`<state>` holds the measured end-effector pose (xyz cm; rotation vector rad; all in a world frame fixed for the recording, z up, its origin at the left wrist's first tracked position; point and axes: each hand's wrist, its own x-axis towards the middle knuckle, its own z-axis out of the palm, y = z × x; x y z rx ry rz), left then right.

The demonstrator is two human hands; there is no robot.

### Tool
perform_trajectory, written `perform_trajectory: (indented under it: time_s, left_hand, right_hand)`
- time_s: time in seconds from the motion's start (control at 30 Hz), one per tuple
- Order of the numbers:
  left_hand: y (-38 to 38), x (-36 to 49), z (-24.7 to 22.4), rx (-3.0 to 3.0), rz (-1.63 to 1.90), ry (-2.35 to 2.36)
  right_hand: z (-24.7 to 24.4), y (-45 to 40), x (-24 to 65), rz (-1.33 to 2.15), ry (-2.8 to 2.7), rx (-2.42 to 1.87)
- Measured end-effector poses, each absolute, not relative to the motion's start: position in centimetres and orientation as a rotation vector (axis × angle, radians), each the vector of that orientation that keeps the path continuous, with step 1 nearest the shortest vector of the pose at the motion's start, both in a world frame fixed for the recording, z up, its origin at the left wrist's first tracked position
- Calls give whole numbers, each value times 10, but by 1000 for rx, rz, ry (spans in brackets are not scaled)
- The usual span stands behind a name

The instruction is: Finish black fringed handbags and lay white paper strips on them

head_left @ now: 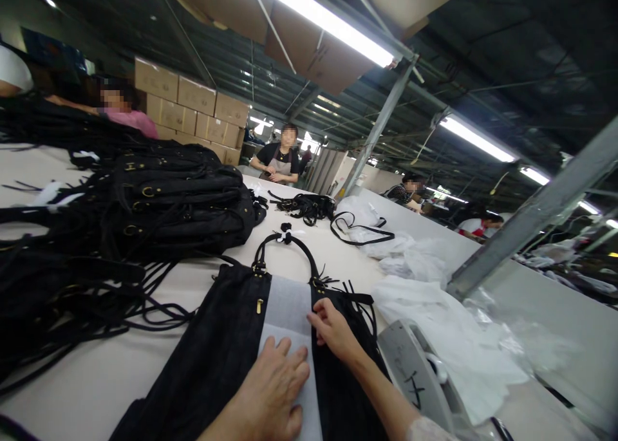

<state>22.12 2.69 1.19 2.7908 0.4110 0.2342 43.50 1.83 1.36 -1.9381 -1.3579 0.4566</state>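
A black handbag [207,344] lies flat before me, its handles [305,249] pointing away and a small gold zip pull near its top. Down its middle runs a strip of pale, thin wrapping paper [288,299]. My left hand [273,383] rests palm down on the paper with its fingers spread. At the strip's right edge, my right hand [334,328] has bent fingers drawn together on the paper's border beside the black material. The fingertips partly hide what they grip.
Black bags [178,196] are piled at the left, with loose straps [154,299] trailing from them. Black straps [309,206] lie farther back. White plastic wrapping [449,338] and a grey-white device [410,364] are at the right. A co-worker [284,158] stands across the table.
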Motion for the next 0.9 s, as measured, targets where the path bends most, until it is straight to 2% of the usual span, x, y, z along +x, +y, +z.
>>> perform_trajectory:
  time_s: [0.3,0.47,0.6,0.7,0.8,0.9]
  left_hand:
    - [24,217,32,2794,182,415]
    - [21,209,44,2822,177,527]
    - [28,203,35,2798,29,603]
    - [38,206,18,2816,70,588]
    - [46,212,-5,2864,240,562]
    - [51,215,-18,2884,382,555]
  right_hand:
    - [16,31,430,307,-1367,-2057]
    - [40,28,443,451,-1279,-2110]
    - [97,-43,501,388,-1264,-2181]
    - [131,-120,539,298,-1091,-2356]
    - [133,-177,552,388,-874,-2503]
    - [115,-200,550,435,-738,-2536]
